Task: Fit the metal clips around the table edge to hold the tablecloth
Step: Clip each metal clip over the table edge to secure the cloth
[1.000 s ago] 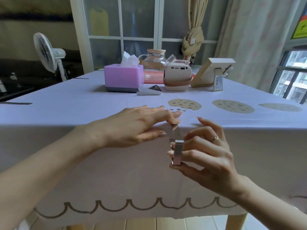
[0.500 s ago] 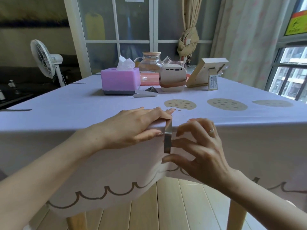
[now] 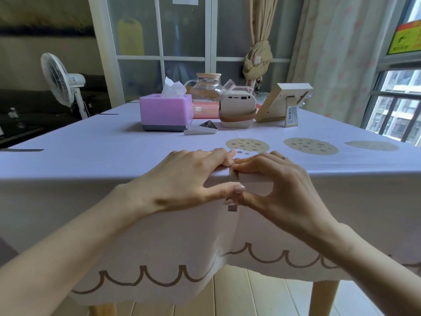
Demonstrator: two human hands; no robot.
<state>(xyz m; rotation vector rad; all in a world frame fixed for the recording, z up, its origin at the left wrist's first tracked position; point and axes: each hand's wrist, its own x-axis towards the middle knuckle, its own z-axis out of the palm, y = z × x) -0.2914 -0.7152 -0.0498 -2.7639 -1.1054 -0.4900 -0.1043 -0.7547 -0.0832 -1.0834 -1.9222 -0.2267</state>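
A lilac tablecloth with a brown scalloped hem covers the table and hangs over its near edge. A metal clip sits over that near edge, mostly hidden by fingers; its lower end shows below at the hanging cloth. My right hand pinches the clip, fingers on top and thumb underneath. My left hand lies on the edge just left of the clip, fingers flat on the cloth top and thumb against the hanging front. More metal clips lie on the table beside the tissue box.
At the back of the table stand a pink tissue box, a glass teapot, a beige speaker-like device and a wooden frame. A white fan stands far left. Wooden table legs show below the hem.
My right hand has carried the clip up from the hanging cloth onto the table edge. My left hand has stayed on the edge, now touching the right hand's fingers.
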